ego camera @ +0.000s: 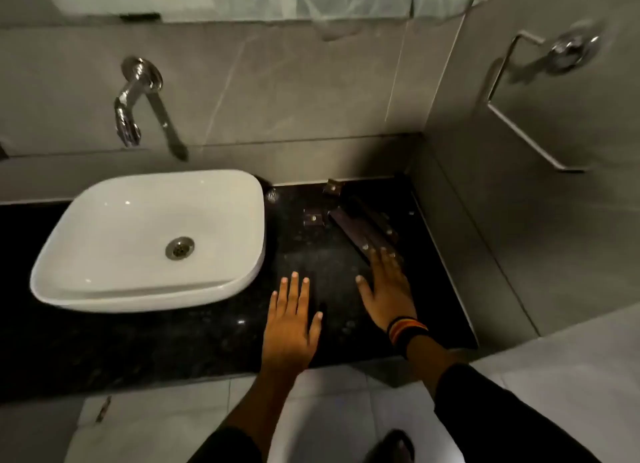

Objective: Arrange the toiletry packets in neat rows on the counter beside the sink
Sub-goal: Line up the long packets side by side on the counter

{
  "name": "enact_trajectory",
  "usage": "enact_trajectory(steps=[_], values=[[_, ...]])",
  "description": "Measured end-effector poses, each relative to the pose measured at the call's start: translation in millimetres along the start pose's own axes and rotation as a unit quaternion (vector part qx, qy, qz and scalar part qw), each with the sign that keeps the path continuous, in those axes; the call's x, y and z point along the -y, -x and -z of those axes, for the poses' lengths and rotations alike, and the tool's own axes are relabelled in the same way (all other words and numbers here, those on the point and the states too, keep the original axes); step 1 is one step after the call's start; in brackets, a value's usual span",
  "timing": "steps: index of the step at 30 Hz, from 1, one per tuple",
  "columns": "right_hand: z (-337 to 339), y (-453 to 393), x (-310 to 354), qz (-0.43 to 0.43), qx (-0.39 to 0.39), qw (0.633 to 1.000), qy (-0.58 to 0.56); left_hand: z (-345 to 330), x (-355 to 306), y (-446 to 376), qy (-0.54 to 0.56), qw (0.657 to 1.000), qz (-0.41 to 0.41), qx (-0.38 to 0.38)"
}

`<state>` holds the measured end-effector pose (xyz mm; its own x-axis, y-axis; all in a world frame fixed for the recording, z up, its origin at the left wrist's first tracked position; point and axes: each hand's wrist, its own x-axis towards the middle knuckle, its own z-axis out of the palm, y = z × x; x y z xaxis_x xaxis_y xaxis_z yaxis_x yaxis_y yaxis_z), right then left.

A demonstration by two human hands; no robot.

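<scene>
Nearest the camera: pale floor tiles (166, 424) and two dark sleeves, one to each forearm.

Left hand (289, 327) — lay palm down over the front part of the black speckled counter (207, 345), fingers straight and spread a little, holding nothing. It sat just right of the sink's near corner.

Right hand (388, 291) — also flat and open, palm down, fingers pointed away and slightly leftward; nothing was gripped. Its fingertips (382, 253) reached the near end of a long dark packet. A striped wristband (407, 329) in black, orange and yellow circled the wrist.

Toiletry packets, dark brown, on the counter to the right of the sink:
- long packet (360, 228), lying on a diagonal from the back left toward the right hand; a second long piece seemed to lie alongside it, though dim light left the edge unclear.
- small square packet (313, 218), just left of the long one.
- small square packet (334, 186), further back near the wall.

White basin sink (104, 241), rounded-square, stood on the counter's left part, with a metal drain (179, 248).

Furthest: chrome wall tap (133, 99) above the sink on grey tile; chrome towel ring (540, 92) on the right wall.
</scene>
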<state>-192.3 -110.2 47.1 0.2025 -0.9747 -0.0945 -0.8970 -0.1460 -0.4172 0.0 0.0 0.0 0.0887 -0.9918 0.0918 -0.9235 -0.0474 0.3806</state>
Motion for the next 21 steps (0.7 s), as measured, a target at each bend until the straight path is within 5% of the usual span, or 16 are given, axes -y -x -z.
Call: enact_trajectory(steps=[14,21], values=[[-22,-70,-18,-0.002,0.062,0.997,0.049,-42,58,7,-0.036,0.999,0.025,-0.005],[-36,-79,-9,-0.079,-0.023,0.997,0.013,-45,58,5,-0.005,1.0,0.021,-0.008]])
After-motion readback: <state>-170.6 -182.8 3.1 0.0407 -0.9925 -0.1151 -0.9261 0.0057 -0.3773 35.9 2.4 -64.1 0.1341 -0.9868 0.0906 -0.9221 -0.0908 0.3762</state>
